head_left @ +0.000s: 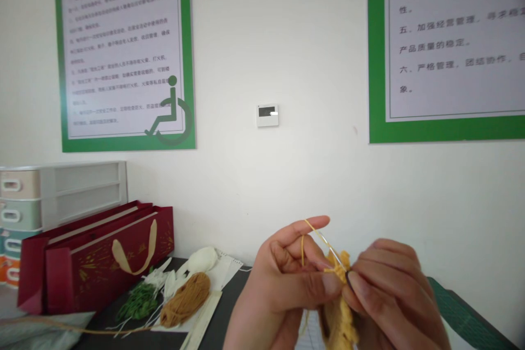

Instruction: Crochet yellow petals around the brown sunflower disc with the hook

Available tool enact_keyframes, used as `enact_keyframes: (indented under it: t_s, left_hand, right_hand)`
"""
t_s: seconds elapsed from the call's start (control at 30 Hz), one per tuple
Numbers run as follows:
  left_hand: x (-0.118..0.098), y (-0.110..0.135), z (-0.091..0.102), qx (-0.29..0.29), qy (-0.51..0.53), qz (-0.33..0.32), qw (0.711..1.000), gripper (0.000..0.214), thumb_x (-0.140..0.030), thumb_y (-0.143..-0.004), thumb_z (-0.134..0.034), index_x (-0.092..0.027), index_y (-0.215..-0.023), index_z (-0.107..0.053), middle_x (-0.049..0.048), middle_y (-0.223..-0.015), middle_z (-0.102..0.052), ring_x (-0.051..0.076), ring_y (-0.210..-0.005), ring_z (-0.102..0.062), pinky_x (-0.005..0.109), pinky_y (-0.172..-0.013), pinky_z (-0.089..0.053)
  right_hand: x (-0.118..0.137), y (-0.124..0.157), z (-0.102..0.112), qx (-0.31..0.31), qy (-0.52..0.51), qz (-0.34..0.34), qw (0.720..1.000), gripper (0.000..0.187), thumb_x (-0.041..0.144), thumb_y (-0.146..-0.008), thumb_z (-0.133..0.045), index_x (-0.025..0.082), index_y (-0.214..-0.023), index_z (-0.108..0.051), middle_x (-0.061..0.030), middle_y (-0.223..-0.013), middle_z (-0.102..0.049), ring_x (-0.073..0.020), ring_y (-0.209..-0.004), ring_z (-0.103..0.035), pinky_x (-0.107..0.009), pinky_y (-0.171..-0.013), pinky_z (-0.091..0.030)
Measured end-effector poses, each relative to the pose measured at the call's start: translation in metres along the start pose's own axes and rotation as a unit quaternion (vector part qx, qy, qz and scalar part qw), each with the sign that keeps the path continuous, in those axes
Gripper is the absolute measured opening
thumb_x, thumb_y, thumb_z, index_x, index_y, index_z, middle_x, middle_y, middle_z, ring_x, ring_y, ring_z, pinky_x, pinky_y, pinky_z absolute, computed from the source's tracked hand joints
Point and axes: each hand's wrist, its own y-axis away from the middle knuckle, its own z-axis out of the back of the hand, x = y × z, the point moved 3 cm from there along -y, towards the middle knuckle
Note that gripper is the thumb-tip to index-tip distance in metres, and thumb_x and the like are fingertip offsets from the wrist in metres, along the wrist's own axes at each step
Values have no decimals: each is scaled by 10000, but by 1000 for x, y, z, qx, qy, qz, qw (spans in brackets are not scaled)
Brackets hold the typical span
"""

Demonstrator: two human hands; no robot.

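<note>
My left hand is raised in front of me, pinching a yellow crocheted piece between thumb and fingers. A yellow yarn strand loops over its raised index finger. My right hand is closed around a thin metal crochet hook, whose tip pokes into the top of the yellow piece. Both hands touch the piece, which hangs down between them to the bottom edge of the view.
A dark table holds a mustard yarn skein, green yarn, white yarn and white sheets. Red gift bags and plastic drawers stand at left. A green cutting mat lies at right. Posters hang on the wall.
</note>
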Motion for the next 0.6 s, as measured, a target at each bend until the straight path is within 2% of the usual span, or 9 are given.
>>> enact_keyframes:
  t_s: [0.07,0.13,0.23,0.33,0.43,0.5,0.6]
  left_hand:
    - [-1,0,1,20,16,31,999,622,-57,-567,-922,-145,-1169,-793,8,-719,-670,92,-585,-532,223,-583,-394]
    - [-5,0,2,30,22,31,999,611,-42,-561,-908,-144,-1153,-799,-2,-690,-656,87,-578,-497,226,-566,-367]
    - [-11,1,4,33,20,17,999,542,-43,-549,-913,-159,-1070,-822,-7,-667,-661,95,-597,-522,224,-559,-372]
    - [-13,2,5,28,17,12,999,459,-60,-536,-941,-157,-972,-835,-1,-673,-688,93,-614,-581,214,-604,-426]
    - [-13,2,3,3,-25,-36,999,404,-96,-566,-970,-166,-941,-838,2,-697,-702,99,-660,-620,223,-692,-475]
    - [-13,3,0,-14,-71,-68,995,422,-142,-604,-976,-185,-998,-833,-6,-692,-690,91,-645,-597,219,-677,-467]
    - [-14,5,-4,-45,-110,-101,988,505,-188,-610,-986,-201,-1084,-813,-21,-677,-663,76,-607,-553,188,-600,-416]
  right_hand:
    - [2,1,-6,-29,-83,0,996,115,156,-906,-706,261,-951,-721,1,-693,-681,-156,-563,-557,-362,-563,-424]
    - [-1,2,-11,-54,-167,-86,981,23,228,-960,-659,244,-963,-674,9,-649,-617,-155,-559,-516,-352,-553,-416]
    - [-5,1,-13,-65,-252,-204,944,100,275,-1011,-576,240,-931,-625,29,-612,-513,-143,-572,-463,-327,-570,-416]
    - [-7,0,-17,-8,-326,-279,903,225,316,-1043,-472,236,-871,-593,27,-605,-448,-146,-586,-437,-302,-562,-426]
    - [-11,4,-20,41,-376,-342,860,253,367,-1043,-457,247,-858,-579,27,-616,-450,-145,-583,-446,-287,-547,-449]
    - [-15,8,-19,59,-368,-350,860,188,360,-1030,-508,263,-889,-585,23,-656,-514,-145,-607,-504,-284,-569,-489]
    - [-19,9,-12,93,-297,-294,904,61,229,-977,-622,279,-946,-607,5,-764,-626,-154,-703,-611,-283,-621,-543]
